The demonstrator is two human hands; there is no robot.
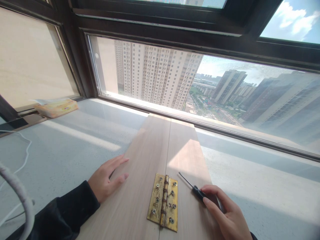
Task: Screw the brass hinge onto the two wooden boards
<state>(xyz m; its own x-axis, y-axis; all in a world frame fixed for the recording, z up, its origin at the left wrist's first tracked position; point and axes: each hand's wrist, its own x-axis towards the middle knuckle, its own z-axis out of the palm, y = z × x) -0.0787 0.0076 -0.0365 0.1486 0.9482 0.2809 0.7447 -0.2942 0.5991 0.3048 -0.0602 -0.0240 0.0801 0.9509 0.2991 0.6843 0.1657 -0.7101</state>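
A worn brass hinge (pixel 163 201) lies unfolded across the seam between two pale wooden boards (pixel 150 150), with several screws in its holes. Some screw heads appear to stand proud of the metal. To the right of the hinge, my right hand (pixel 226 213) grips the black handle of a screwdriver (pixel 198 192), its thin shaft pointing up and left, away from the screws. My left hand (pixel 108 180) rests at the left board's edge, fingers apart and holding nothing.
The boards lie on a white speckled sill (pixel 92 133) that runs up to a dark-framed window (pixel 160 30). A tissue pack (pixel 57 107) sits at the far left corner. White cables (pixel 25 156) and a thick pale curved tube (pixel 23 196) occupy the left side.
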